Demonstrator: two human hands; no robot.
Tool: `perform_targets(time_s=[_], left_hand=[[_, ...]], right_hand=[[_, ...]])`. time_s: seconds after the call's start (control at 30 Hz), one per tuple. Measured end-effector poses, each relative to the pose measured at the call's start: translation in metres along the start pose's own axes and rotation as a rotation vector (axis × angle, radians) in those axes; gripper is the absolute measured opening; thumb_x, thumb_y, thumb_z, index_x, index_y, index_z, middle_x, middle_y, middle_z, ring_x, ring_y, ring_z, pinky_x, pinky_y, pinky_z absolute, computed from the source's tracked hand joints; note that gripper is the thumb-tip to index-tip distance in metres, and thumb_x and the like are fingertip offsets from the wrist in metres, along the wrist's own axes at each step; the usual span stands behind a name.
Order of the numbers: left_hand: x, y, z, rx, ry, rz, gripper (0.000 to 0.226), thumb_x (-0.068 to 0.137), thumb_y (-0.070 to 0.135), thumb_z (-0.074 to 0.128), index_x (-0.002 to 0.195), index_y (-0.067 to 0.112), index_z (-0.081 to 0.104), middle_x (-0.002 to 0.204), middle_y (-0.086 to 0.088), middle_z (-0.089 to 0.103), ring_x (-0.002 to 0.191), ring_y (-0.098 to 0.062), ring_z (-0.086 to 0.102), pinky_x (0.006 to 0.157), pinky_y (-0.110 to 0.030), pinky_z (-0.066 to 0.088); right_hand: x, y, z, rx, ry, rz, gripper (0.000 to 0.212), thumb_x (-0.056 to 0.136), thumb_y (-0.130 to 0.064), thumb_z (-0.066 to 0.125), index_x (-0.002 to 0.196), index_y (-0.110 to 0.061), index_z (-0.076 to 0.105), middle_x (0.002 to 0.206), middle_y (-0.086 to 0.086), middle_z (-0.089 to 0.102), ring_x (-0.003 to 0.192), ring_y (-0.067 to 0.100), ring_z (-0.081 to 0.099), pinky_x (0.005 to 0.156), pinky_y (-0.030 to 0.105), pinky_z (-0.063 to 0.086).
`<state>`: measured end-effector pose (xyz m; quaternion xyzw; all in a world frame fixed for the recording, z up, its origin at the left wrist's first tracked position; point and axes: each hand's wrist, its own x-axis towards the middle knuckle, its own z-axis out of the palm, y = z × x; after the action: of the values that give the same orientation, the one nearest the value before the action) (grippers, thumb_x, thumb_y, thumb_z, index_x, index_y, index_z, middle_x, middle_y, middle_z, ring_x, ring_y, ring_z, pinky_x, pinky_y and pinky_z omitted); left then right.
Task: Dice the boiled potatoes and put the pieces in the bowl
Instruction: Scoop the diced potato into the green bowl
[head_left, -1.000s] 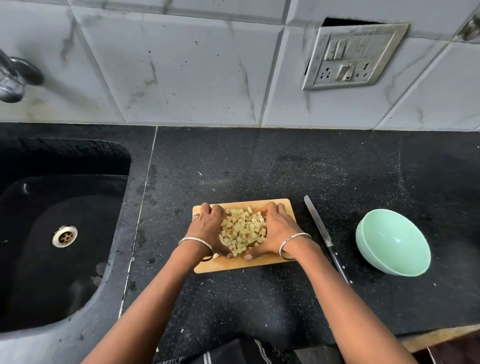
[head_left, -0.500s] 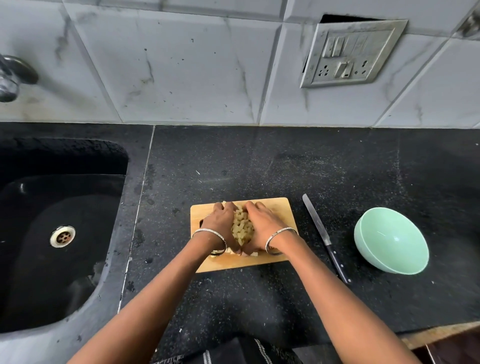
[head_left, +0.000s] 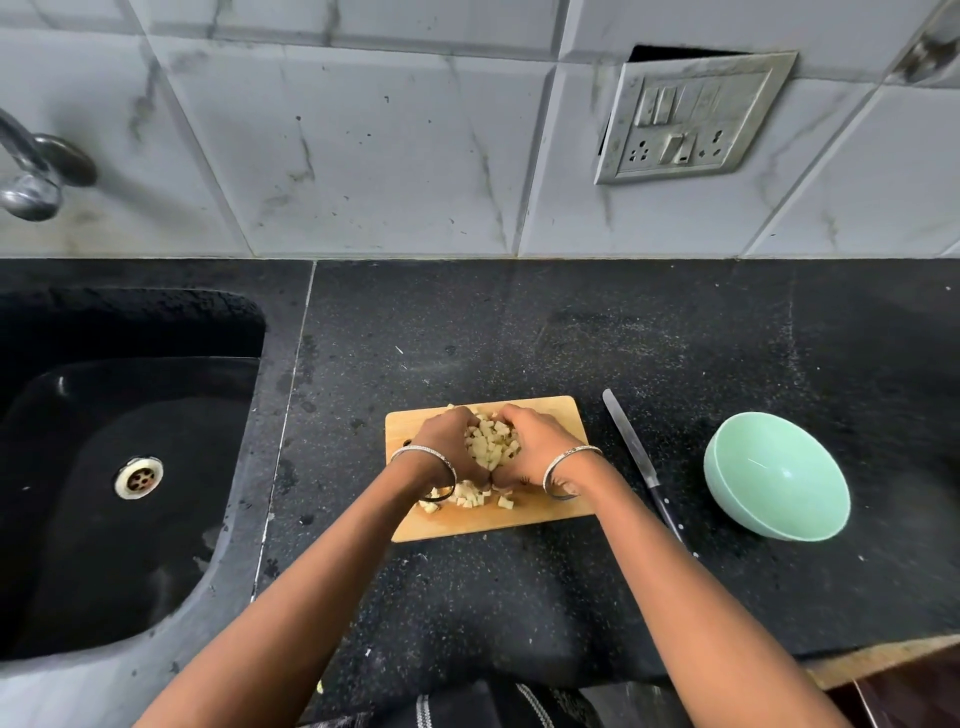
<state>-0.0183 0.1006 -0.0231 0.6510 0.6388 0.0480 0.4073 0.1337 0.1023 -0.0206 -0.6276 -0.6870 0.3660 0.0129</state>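
A heap of pale diced potato pieces (head_left: 492, 446) is cupped between both hands over the wooden cutting board (head_left: 563, 415). My left hand (head_left: 447, 441) presses the heap from the left, my right hand (head_left: 535, 447) from the right, fingertips meeting at the far side. Several loose pieces (head_left: 470, 498) lie on the board under my wrists. The mint green bowl (head_left: 776, 475) stands to the right on the counter, holding nothing visible. A knife (head_left: 636, 457) lies between board and bowl, blade pointing away from me.
The black speckled counter (head_left: 519, 332) runs to a tiled wall with a switch plate (head_left: 685, 119). A black sink (head_left: 119, 483) with a drain sits at the left under a metal tap (head_left: 31, 171). The counter's front edge runs at the lower right.
My hands have closed in from either side of the spread pieces, gathered them into a heap and lifted slightly; a few pieces stayed behind on the board.
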Motion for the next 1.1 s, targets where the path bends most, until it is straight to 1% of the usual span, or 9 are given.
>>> perform_targets(time_s=[0.2,0.37,0.53,0.63,0.77,0.83,0.9,1.03,1.1], left_hand=[[-0.007,0.012,-0.014,-0.012,-0.043,0.028,0.082,0.060,0.019,0.089,0.131,0.016,0.048,0.124,-0.004,0.055,0.105,-0.022,0.053,0.083,-0.032,0.047],[-0.006,0.031,-0.023,-0.028,-0.062,0.025,0.077,0.055,0.016,0.091,0.123,0.018,0.055,0.108,-0.001,0.062,0.093,-0.020,0.060,0.069,-0.029,0.050],[-0.012,0.049,-0.016,-0.008,-0.059,0.004,0.079,0.056,0.014,0.090,0.126,0.016,0.055,0.111,-0.003,0.061,0.094,-0.021,0.058,0.069,-0.030,0.051],[-0.015,0.062,-0.010,-0.033,-0.073,0.004,0.075,0.053,0.014,0.091,0.121,0.017,0.058,0.104,-0.003,0.066,0.092,-0.021,0.061,0.073,-0.032,0.053],[-0.013,0.103,-0.004,-0.025,-0.071,0.082,0.060,0.051,0.015,0.091,0.106,0.018,0.065,0.095,-0.002,0.071,0.089,-0.024,0.066,0.084,-0.043,0.055],[-0.012,0.131,0.001,-0.008,-0.070,0.127,0.061,0.054,0.015,0.090,0.109,0.017,0.064,0.099,-0.003,0.070,0.092,-0.024,0.064,0.086,-0.042,0.054],[-0.009,0.160,0.009,-0.004,-0.079,0.179,0.059,0.057,0.015,0.089,0.110,0.016,0.064,0.100,-0.003,0.068,0.094,-0.023,0.064,0.086,-0.039,0.054],[-0.001,0.218,0.046,0.024,-0.144,0.245,0.059,0.057,0.016,0.089,0.110,0.016,0.063,0.100,-0.004,0.069,0.093,-0.023,0.064,0.084,-0.036,0.054],[0.004,0.238,0.070,0.034,-0.205,0.245,0.057,0.058,0.016,0.088,0.110,0.015,0.065,0.100,-0.006,0.071,0.087,-0.021,0.065,0.080,-0.033,0.053]], right_hand=[[-0.008,0.001,-0.016,0.135,-0.054,0.038,0.074,0.063,-0.018,0.086,0.128,-0.024,0.051,0.122,-0.002,0.058,0.109,0.018,0.057,0.091,0.035,0.052],[-0.016,0.011,-0.035,0.235,-0.067,0.018,0.056,0.071,-0.009,0.082,0.117,-0.020,0.054,0.114,-0.002,0.055,0.082,0.001,0.057,0.053,0.009,0.046],[-0.022,0.019,-0.040,0.302,-0.111,0.042,0.056,0.068,-0.007,0.082,0.116,-0.019,0.056,0.111,0.005,0.064,0.092,0.018,0.069,0.081,0.038,0.060],[-0.032,0.029,-0.052,0.336,-0.131,0.026,0.051,0.073,0.003,0.077,0.117,-0.011,0.055,0.104,0.003,0.063,0.080,0.011,0.067,0.071,0.015,0.056],[-0.051,0.054,-0.086,0.397,-0.060,0.017,0.046,0.066,0.009,0.080,0.104,-0.008,0.061,0.102,0.015,0.069,0.089,0.026,0.072,0.076,0.042,0.061],[-0.062,0.071,-0.106,0.378,-0.015,0.004,0.044,0.064,0.003,0.083,0.100,-0.012,0.062,0.098,0.011,0.071,0.088,0.021,0.072,0.075,0.040,0.061],[-0.077,0.087,-0.125,0.362,0.026,0.004,0.043,0.066,0.005,0.081,0.100,-0.010,0.060,0.094,0.007,0.070,0.082,0.013,0.070,0.067,0.028,0.060],[-0.107,0.140,-0.152,0.446,0.108,0.084,0.045,0.066,0.013,0.077,0.104,-0.005,0.058,0.101,0.018,0.067,0.093,0.028,0.070,0.077,0.046,0.061],[-0.119,0.166,-0.156,0.450,0.117,0.146,0.047,0.066,0.015,0.076,0.105,-0.003,0.057,0.102,0.020,0.066,0.091,0.027,0.069,0.078,0.047,0.060]])
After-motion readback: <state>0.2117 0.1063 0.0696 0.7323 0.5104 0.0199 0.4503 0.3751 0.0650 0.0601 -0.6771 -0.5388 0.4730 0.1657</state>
